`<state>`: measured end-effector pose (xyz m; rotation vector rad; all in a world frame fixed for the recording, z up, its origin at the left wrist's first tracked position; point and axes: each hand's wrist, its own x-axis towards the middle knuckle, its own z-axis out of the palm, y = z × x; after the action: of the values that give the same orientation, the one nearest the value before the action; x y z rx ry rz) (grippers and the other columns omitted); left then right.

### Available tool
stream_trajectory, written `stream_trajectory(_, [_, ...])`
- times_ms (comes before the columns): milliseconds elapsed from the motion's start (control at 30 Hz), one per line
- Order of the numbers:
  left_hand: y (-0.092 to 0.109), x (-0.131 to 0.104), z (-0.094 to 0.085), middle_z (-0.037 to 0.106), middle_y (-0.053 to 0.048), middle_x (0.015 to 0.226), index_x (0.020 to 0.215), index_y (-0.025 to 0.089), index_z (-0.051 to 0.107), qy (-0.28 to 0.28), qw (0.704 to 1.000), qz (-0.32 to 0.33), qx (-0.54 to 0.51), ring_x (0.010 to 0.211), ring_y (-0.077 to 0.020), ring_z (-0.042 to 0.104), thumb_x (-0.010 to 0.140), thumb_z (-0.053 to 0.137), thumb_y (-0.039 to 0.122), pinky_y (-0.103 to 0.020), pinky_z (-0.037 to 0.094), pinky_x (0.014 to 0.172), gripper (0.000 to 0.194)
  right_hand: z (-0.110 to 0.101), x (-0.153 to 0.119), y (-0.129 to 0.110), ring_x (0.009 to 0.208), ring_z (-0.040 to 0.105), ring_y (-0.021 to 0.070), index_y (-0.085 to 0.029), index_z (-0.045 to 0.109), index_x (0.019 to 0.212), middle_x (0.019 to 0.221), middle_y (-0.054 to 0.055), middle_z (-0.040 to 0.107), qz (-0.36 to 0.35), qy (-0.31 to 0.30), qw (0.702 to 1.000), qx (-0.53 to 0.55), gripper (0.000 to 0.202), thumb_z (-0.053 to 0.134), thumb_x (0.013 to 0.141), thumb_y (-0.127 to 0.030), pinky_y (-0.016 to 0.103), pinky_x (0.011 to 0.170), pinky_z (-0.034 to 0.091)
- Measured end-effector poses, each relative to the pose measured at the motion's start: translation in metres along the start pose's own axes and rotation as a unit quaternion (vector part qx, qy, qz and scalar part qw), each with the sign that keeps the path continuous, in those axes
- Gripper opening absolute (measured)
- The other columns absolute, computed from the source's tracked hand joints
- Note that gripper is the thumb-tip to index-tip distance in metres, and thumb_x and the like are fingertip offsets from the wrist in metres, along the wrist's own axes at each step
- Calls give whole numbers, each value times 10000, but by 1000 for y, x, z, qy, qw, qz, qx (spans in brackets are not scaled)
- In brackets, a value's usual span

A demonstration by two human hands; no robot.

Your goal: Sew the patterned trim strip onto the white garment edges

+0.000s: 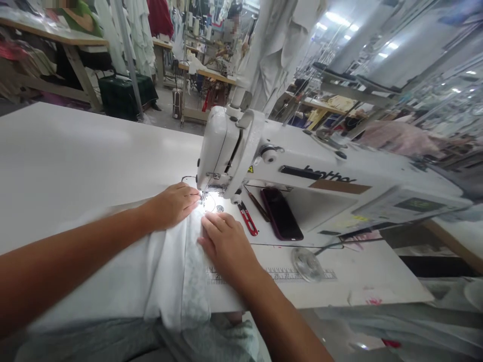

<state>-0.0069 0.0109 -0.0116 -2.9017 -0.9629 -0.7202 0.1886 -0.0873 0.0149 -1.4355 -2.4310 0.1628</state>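
Observation:
A pale cloth (166, 266) with a grey-green patterned strip lies on the table and runs up to the needle of a white sewing machine (222, 146). Flat on the cloth, just left of the lit presser foot (203, 197), rests my left hand (171, 205) with its fingers stretched out. My right hand (224, 241) lies to the right of the seam, fingers extended toward the needle plate, their tips at the cloth's edge. Neither hand grips anything that I can see. The cloth hangs over the table's front edge.
Right of the needle lie red thread snips (248, 219), a thin brown-handled tool (258, 205) and a dark phone (282, 215). A ruler strip (279, 275) and a clear round disc (307, 264) are nearer the front edge. Other workstations and a person (77, 20) stand behind.

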Motion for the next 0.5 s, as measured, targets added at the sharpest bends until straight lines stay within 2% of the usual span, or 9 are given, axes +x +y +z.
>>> stream_trajectory(100, [0, -31, -14, 612, -123, 1262, 1198, 127, 616, -13, 1000, 13, 0, 1188, -244, 531, 987, 403, 262, -451, 428, 1052, 329, -31, -50, -7, 1111, 558, 225, -199, 578, 1231, 1189, 77, 644, 5, 3, 986, 169, 284, 474, 971, -244, 400, 966, 470])
stream_trajectory(133, [3, -47, -21, 589, -115, 1305, 1234, 142, 597, -26, 1000, 7, 5, 1236, -247, 503, 991, 397, 273, -468, 397, 1083, 342, -37, -73, -8, 1028, 607, 196, -238, 596, 1200, 1106, 55, 670, 9, -32, 968, 248, 265, 442, 987, -278, 347, 912, 505])
stream_trajectory(200, [18, -81, -36, 547, -98, 1365, 1296, 174, 553, -52, 998, -32, 13, 1295, -251, 459, 997, 384, 298, -504, 354, 1114, 365, -37, -117, -7, 882, 658, 170, -315, 670, 1040, 947, -2, 694, 1, -159, 920, 359, 216, 469, 979, -368, 293, 828, 533])
stream_trajectory(233, [29, -96, -43, 533, -96, 1381, 1317, 182, 533, -58, 996, -58, 14, 1310, -252, 446, 998, 380, 309, -516, 347, 1117, 375, -28, -134, -6, 845, 669, 168, -319, 684, 990, 907, -8, 696, 28, -181, 906, 382, 223, 472, 975, -386, 283, 796, 540])
stream_trajectory(267, [44, -107, -48, 520, -99, 1394, 1333, 183, 514, -61, 995, -83, 11, 1321, -253, 436, 998, 380, 322, -524, 343, 1118, 387, -15, -147, -5, 893, 667, 182, -308, 675, 1028, 976, 10, 695, 97, -168, 904, 382, 212, 489, 967, -389, 294, 798, 539])
stream_trajectory(300, [60, -115, -52, 506, -105, 1405, 1346, 180, 497, -59, 993, -104, 6, 1332, -257, 424, 998, 378, 335, -536, 338, 1117, 400, 2, -154, -5, 926, 661, 197, -295, 662, 1073, 1044, 31, 689, 134, -134, 904, 384, 213, 524, 945, -396, 307, 793, 540])
stream_trajectory(367, [94, -118, -54, 466, -124, 1437, 1374, 171, 458, -61, 990, -127, -8, 1359, -282, 386, 997, 368, 382, -588, 326, 1101, 442, 36, -156, -9, 1030, 625, 228, -234, 597, 1208, 1173, 80, 641, 146, -112, 900, 396, 361, 600, 886, -397, 345, 858, 513])
stream_trajectory(433, [117, -112, -52, 397, -148, 1481, 1420, 166, 394, -93, 986, -141, -14, 1387, -337, 325, 986, 363, 465, -676, 297, 1058, 528, 57, -150, -17, 872, 634, 206, -188, 655, 975, 943, 40, 670, 136, -142, 899, 391, 222, 629, 849, -370, 296, 753, 510])
stream_trajectory(500, [119, -108, -51, 343, -165, 1506, 1456, 169, 336, -140, 977, -158, -2, 1397, -389, 275, 962, 369, 541, -753, 242, 1013, 619, 55, -150, -28, 710, 574, 163, -179, 588, 727, 731, -8, 594, 140, -150, 904, 375, 205, 574, 877, -318, 247, 640, 460])
